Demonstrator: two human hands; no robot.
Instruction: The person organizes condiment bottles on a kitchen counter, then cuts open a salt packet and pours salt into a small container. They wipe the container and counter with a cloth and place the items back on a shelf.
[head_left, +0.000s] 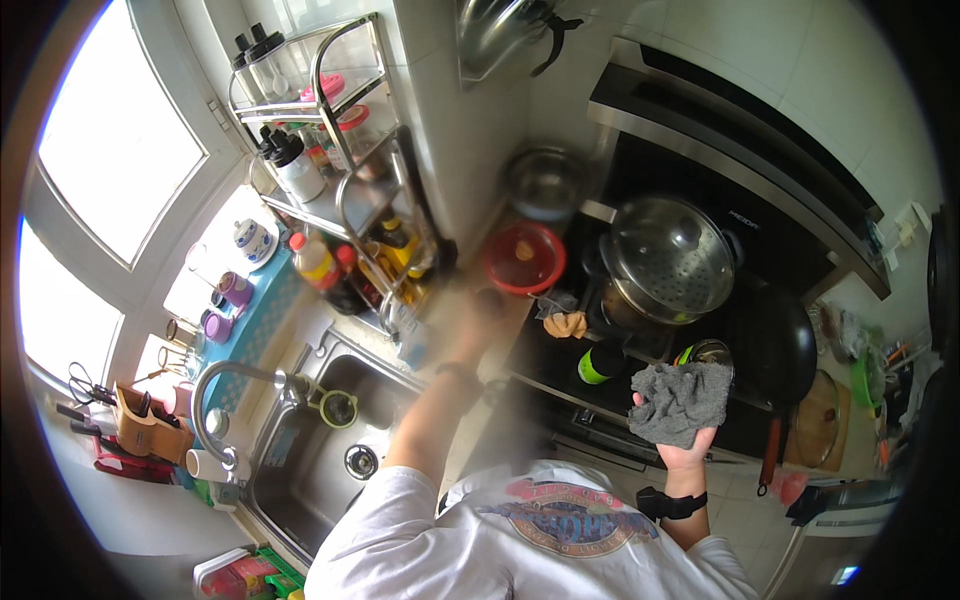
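My right hand (694, 448) holds a crumpled grey cloth (679, 405) in front of the stove. The cloth covers most of the palm and fingers. My left hand (476, 326) reaches over the counter between the sink and the stove. It is blurred, with a dark patch at its far end, so its grip is unclear. Just beyond it stands a red plastic basin (524, 259). On the near side of the stove are a bright green and black container (596, 364) and a tan cloth (565, 325).
A steamer pot with a glass lid (671, 251) stands on the stove, beside a black wok (784, 337) with a wooden handle. At left are a steel sink (307, 465) with a faucet (202, 390) and a metal rack (330, 112) of bottles. A steel bowl (547, 180) sits in the corner.
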